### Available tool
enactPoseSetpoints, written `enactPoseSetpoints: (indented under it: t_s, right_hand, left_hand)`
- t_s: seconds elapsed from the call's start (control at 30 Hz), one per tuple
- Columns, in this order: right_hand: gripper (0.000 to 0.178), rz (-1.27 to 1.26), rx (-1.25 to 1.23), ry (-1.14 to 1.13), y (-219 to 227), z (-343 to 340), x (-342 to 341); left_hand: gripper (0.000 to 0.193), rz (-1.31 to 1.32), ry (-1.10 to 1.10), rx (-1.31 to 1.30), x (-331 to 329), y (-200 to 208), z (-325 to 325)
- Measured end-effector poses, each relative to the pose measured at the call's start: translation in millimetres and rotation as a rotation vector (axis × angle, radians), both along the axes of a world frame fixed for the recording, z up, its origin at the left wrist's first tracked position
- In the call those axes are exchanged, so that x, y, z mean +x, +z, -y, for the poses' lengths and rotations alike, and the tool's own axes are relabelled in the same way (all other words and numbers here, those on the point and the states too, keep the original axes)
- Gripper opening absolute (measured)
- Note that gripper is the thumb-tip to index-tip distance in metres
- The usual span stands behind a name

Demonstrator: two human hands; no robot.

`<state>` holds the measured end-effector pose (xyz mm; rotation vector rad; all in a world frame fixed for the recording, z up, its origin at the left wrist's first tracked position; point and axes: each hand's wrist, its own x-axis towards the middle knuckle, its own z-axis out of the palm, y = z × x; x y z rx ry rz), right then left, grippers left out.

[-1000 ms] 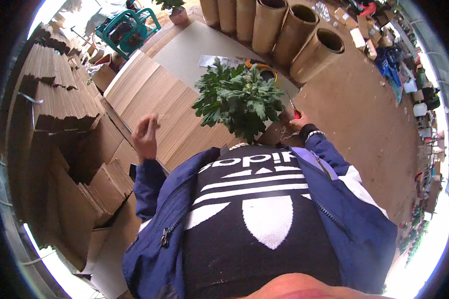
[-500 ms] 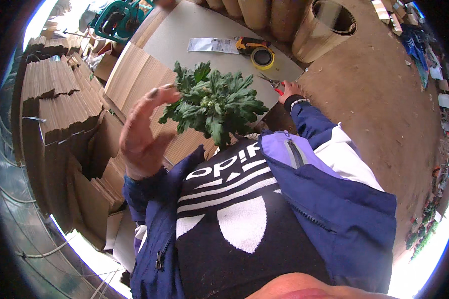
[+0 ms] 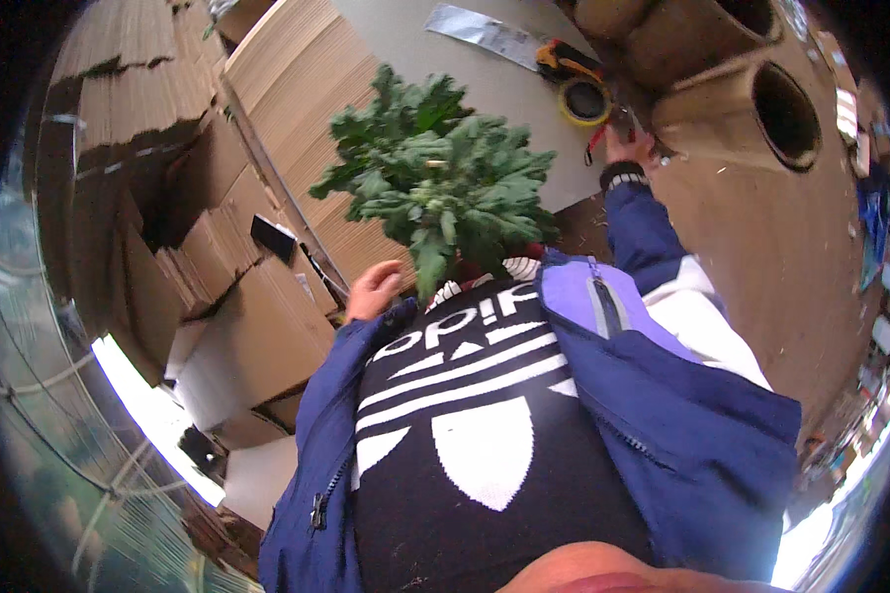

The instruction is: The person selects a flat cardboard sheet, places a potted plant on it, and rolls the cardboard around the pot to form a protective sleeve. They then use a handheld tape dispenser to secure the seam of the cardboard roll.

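Right of the plant (image 3: 443, 178), a red tool (image 3: 593, 146) is apparently handled by the right hand (image 3: 631, 148), steadiness being required; at the plant's lower left, the left hand (image 3: 372, 290) is bent; neither grip can be told.

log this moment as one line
left hand: near leafy plant | right hand: at red-handled snips, grip unclear | yellow tape roll: beside snips

A packing workshop: stacked cardboard (image 3: 124, 104), brown tubes (image 3: 702, 117), yellow tape roll (image 3: 568, 109).
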<state>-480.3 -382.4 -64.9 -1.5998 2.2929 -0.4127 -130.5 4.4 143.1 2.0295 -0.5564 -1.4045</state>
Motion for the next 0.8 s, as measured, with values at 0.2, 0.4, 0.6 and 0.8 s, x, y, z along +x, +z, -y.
enactPoseSetpoints:
  t_s: [0.2,0.4,0.6,0.8]
  right_hand:
    - [0.064,0.506,0.454,0.692,42,-68,7]
    - [0.062,0.169,0.563,1.337,88,-78,83]
    - [0.059,0.052,0.308,1.48,103,-82,136]
    - [0.064,0.1,0.245,1.357,129,-90,203]
  left_hand:
    - [0.049,0.096,-0.248,-0.021,-51,-94,46]
    - [0.074,0.333,-0.25,-0.661,-56,-173,97]
    - [0.085,0.073,-0.036,-0.693,-55,-185,94]
    - [0.094,-0.215,0.214,-0.686,-32,-222,87]
